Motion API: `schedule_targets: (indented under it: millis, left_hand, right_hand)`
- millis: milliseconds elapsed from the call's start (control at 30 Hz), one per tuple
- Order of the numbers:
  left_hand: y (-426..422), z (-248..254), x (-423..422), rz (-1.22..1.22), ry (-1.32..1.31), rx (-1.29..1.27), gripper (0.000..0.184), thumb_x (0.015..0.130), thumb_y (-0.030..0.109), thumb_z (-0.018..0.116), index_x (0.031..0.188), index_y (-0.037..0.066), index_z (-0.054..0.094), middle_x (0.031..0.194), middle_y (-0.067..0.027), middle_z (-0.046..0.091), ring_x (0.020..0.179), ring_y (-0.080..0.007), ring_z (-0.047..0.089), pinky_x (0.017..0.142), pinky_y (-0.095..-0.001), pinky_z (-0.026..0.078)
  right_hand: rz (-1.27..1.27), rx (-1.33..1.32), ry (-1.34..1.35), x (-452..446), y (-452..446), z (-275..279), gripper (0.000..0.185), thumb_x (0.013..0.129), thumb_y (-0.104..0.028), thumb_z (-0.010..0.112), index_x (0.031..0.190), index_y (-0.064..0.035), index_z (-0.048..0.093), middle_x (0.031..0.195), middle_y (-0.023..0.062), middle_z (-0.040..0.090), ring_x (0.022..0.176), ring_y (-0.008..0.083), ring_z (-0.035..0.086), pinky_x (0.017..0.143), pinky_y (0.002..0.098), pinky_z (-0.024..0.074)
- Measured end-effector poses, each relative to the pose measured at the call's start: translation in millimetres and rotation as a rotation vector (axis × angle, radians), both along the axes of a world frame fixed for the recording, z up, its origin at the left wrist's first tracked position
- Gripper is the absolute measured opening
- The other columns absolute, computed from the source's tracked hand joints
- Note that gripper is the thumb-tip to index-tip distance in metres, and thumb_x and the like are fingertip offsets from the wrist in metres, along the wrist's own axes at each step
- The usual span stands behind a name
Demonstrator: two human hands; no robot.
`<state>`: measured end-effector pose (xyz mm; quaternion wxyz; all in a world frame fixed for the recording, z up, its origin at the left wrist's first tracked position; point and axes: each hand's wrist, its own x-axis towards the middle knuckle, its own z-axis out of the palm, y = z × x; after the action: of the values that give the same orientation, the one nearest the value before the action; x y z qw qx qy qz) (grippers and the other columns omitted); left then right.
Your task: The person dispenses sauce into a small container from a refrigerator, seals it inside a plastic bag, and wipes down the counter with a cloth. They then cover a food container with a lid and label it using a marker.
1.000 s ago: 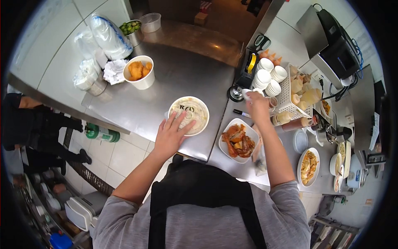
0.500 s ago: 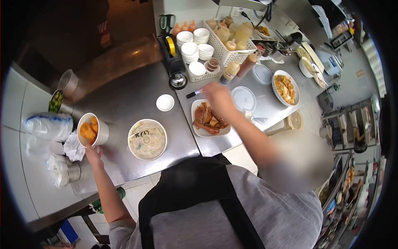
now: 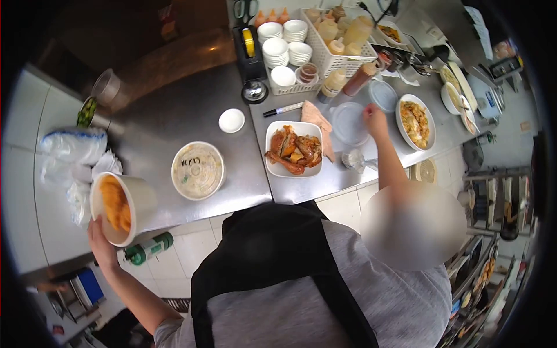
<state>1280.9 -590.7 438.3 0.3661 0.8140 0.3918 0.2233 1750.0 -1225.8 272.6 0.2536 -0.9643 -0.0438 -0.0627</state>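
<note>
My left hand (image 3: 102, 243) is closed on the rim of a white tub (image 3: 142, 203) with golden fried chicken pieces (image 3: 116, 203) in it. The tub tilts toward me at the counter's front edge. My right hand (image 3: 376, 120) has its fingers curled at the right edge of a clear plastic lid (image 3: 349, 124); whether they grip it is too small to make out. Left of that hand are a crumpled pink cloth (image 3: 316, 119) and a square white bowl of roast chicken (image 3: 295, 151). A lidded tub (image 3: 198, 171) with black writing stands between my hands.
A black marker (image 3: 283, 109), a small white dish (image 3: 231, 120) and a call bell (image 3: 254, 91) lie farther back. Beyond them are stacked white cups (image 3: 275, 52) and a basket of squeeze bottles (image 3: 342, 61). An oval bowl of food (image 3: 415, 123) stands at right, plastic bags (image 3: 74, 145) at left.
My left hand has brought the fried chicken tub toward me and tilted it. My right hand has moved right, away from the roast chicken and marker to the lids, uncovering the pink cloth.
</note>
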Motion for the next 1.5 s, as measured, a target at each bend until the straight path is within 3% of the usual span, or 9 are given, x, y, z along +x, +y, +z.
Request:
schedule_targets:
  millis: [67, 100, 200, 333, 633, 800, 967, 1167, 1500]
  left_hand:
    - [-64, 15, 1, 0.026, 0.174, -0.063, 0.039, 0.094, 0.026, 0.045, 0.118, -0.003, 0.054, 0.123, -0.0202, 0.051, 0.116, -0.0313, 0.047, 0.100, -0.0368, 0.034]
    - [-70, 7, -13, -0.292, 0.445, 0.288, 0.039, 0.094, 0.026, 0.044, 0.118, -0.004, 0.054, 0.119, -0.0222, 0.053, 0.113, -0.0341, 0.048, 0.097, -0.0379, 0.036]
    - [-148, -5, 26, -0.290, 0.474, 0.024, 0.038, 0.094, 0.024, 0.043, 0.115, -0.006, 0.054, 0.103, -0.0258, 0.059, 0.098, -0.0395, 0.055, 0.087, -0.0409, 0.042]
    - [-187, -68, 64, -0.466, 0.261, -0.333, 0.033, 0.088, 0.012, 0.040, 0.110, -0.006, 0.056, 0.097, -0.0276, 0.062, 0.094, -0.0419, 0.059, 0.085, -0.0428, 0.045]
    - [-209, -106, 122, -0.377, 0.263, -0.089, 0.034, 0.089, 0.018, 0.038, 0.117, 0.002, 0.051, 0.100, -0.0250, 0.061, 0.094, -0.0416, 0.057, 0.083, -0.0485, 0.045]
    - [-199, -105, 139, -0.414, -0.322, -1.147, 0.052, 0.099, 0.037, 0.030, 0.138, 0.003, 0.037, 0.135, -0.0118, 0.045, 0.125, -0.0199, 0.042, 0.105, -0.0323, 0.031]
    - [-208, -85, 150, -0.289, -0.517, -1.425, 0.050, 0.099, 0.032, 0.035, 0.132, -0.006, 0.040, 0.130, -0.0137, 0.049, 0.119, -0.0170, 0.047, 0.101, -0.0300, 0.036]
    - [-226, -118, 154, -0.211, -0.579, -1.091, 0.040, 0.097, 0.020, 0.045, 0.129, -0.003, 0.042, 0.121, -0.0120, 0.053, 0.110, -0.0158, 0.051, 0.094, -0.0276, 0.040]
    - [-249, -126, 158, -0.185, -0.682, -0.725, 0.027, 0.098, 0.010, 0.038, 0.122, 0.001, 0.045, 0.118, -0.0112, 0.054, 0.107, -0.0156, 0.051, 0.094, -0.0284, 0.040]
  right_hand:
    - [-0.055, 0.097, -0.137, -15, 12, 40, 0.016, 0.088, -0.016, 0.055, 0.097, -0.0029, 0.056, 0.091, 0.0215, 0.061, 0.085, 0.0381, 0.060, 0.072, 0.0402, 0.0483]
    - [-0.003, 0.136, -0.290, -22, 13, 53, 0.015, 0.091, -0.015, 0.052, 0.099, -0.0022, 0.054, 0.089, 0.0191, 0.061, 0.082, 0.0337, 0.060, 0.072, 0.0376, 0.0480]
    - [0.060, 0.462, -0.435, -45, 26, 80, 0.014, 0.095, -0.013, 0.048, 0.100, -0.0003, 0.050, 0.086, 0.0080, 0.056, 0.078, 0.0165, 0.054, 0.072, 0.0281, 0.0448]
    - [0.161, 0.811, -0.059, -92, 85, 99, 0.012, 0.095, -0.014, 0.049, 0.102, -0.0040, 0.052, 0.092, -0.0011, 0.053, 0.084, 0.0061, 0.046, 0.076, 0.0213, 0.0393]
    - [0.588, 0.835, 0.529, -165, 228, 81, 0.018, 0.095, -0.014, 0.050, 0.107, -0.0042, 0.059, 0.090, -0.0013, 0.059, 0.082, 0.0053, 0.052, 0.075, 0.0191, 0.0427]
    - [0.520, 0.788, 0.500, -180, 260, 60, 0.019, 0.093, -0.012, 0.050, 0.107, -0.0014, 0.060, 0.089, 0.0039, 0.064, 0.076, 0.0088, 0.057, 0.070, 0.0237, 0.0467]
    - [0.550, 0.537, 0.318, -211, 280, 76, 0.020, 0.091, -0.007, 0.049, 0.106, -0.0002, 0.061, 0.087, 0.0174, 0.065, 0.074, 0.0210, 0.063, 0.069, 0.0313, 0.0487]
    - [0.652, 0.441, 0.009, -209, 282, 67, 0.024, 0.088, -0.002, 0.046, 0.107, 0.0000, 0.060, 0.098, 0.0217, 0.063, 0.088, 0.0375, 0.061, 0.078, 0.0390, 0.0482]
    - [0.631, 0.430, 0.124, -210, 279, 69, 0.030, 0.087, 0.003, 0.042, 0.111, -0.0012, 0.059, 0.101, 0.0211, 0.061, 0.092, 0.0358, 0.060, 0.080, 0.0381, 0.0474]
